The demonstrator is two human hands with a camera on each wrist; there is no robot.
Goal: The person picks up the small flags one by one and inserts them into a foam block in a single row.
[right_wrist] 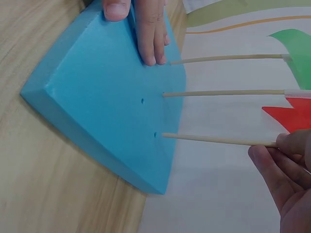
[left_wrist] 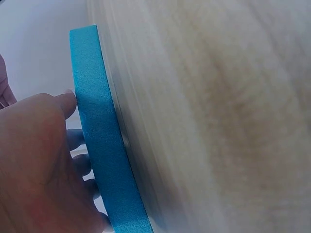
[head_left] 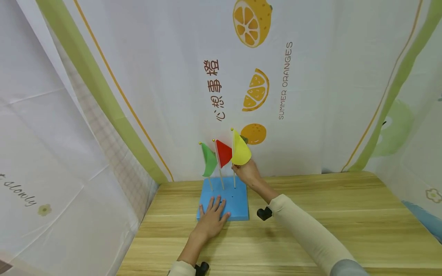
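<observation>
A blue foam block [head_left: 238, 209] lies on the table, with a green flag [head_left: 209, 160] and a red flag [head_left: 224, 153] standing in it on thin wooden sticks. My right hand [head_left: 246, 174] pinches the stick [right_wrist: 214, 139] of a yellow flag [head_left: 241, 150] just under its cloth. In the right wrist view, that stick's lower tip is beside a small hole [right_wrist: 155, 134] in the block, seemingly just clear of it. My left hand [head_left: 210, 220] rests with spread fingers on the block's near left part. From the left wrist, the block's side [left_wrist: 99, 111] shows below the fingers.
Another small hole [right_wrist: 142, 101] shows in the block. Behind the wooden table [head_left: 310, 222] hangs a white curtain [head_left: 172, 96] printed with oranges, close to the block's far edge. A black wrist mount [head_left: 264, 213] sits by the right wrist.
</observation>
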